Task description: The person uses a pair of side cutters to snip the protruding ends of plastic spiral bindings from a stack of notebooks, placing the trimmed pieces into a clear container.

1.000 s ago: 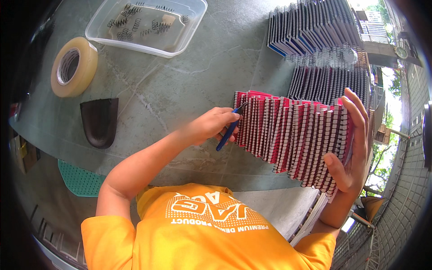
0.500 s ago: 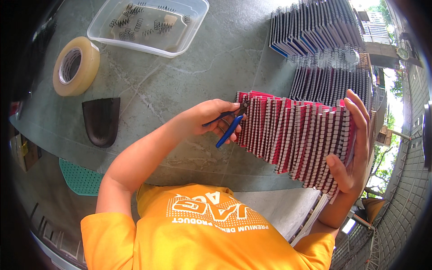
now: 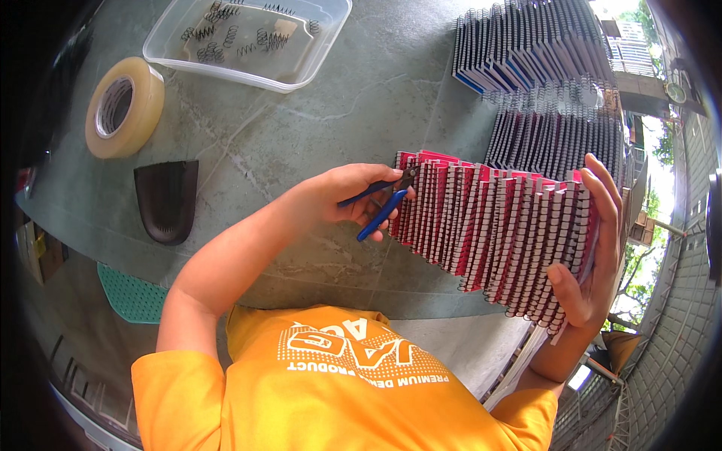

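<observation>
Our left hand [image 3: 350,189] is clamped on the cutter [image 3: 385,213]; our spread right hand [image 3: 604,259] braces the notebooks [image 3: 489,222]. We should press evenly.

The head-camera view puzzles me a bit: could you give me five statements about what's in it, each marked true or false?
1. The left hand holds blue-handled cutters. True.
2. The cutters' handles are squeezed together. False: they are spread apart.
3. The clear plastic container holds black wire coils. True.
4. The right hand holds a pen. False: it rests against a row of red-covered spiral notebooks.
5. A tape roll lies left of those notebooks. True.
</observation>
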Demonstrator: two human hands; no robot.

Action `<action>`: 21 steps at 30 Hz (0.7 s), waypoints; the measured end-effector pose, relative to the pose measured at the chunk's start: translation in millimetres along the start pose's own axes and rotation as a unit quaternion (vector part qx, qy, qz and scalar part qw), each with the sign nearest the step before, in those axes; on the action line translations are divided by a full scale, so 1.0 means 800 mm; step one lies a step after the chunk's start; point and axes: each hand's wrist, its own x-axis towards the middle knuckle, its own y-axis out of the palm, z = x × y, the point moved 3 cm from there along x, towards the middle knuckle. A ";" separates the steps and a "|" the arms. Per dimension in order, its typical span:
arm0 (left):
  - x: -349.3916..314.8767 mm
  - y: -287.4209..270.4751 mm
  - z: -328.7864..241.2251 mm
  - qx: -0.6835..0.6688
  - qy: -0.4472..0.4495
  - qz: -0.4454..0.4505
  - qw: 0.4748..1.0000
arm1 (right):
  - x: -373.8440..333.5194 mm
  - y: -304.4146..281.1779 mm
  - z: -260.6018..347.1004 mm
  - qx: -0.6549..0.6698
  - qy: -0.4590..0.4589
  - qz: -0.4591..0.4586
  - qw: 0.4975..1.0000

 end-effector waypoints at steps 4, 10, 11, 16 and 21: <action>0.001 -0.010 -0.005 0.009 -0.006 0.034 0.999 | 0.001 0.003 0.004 0.012 0.010 -0.008 1.000; -0.009 0.002 -0.003 -0.029 -0.024 0.024 0.999 | 0.000 0.003 0.000 0.018 0.014 -0.012 1.000; -0.010 0.002 -0.003 -0.026 -0.024 0.021 0.999 | 0.000 0.003 0.000 0.016 0.012 -0.012 1.000; -0.008 -0.001 -0.003 0.022 -0.012 -0.004 1.000 | -0.001 0.001 -0.002 0.009 0.005 -0.010 1.000; -0.010 0.000 -0.013 0.157 0.017 -0.066 0.985 | 0.000 0.004 0.000 -0.002 0.003 -0.014 1.000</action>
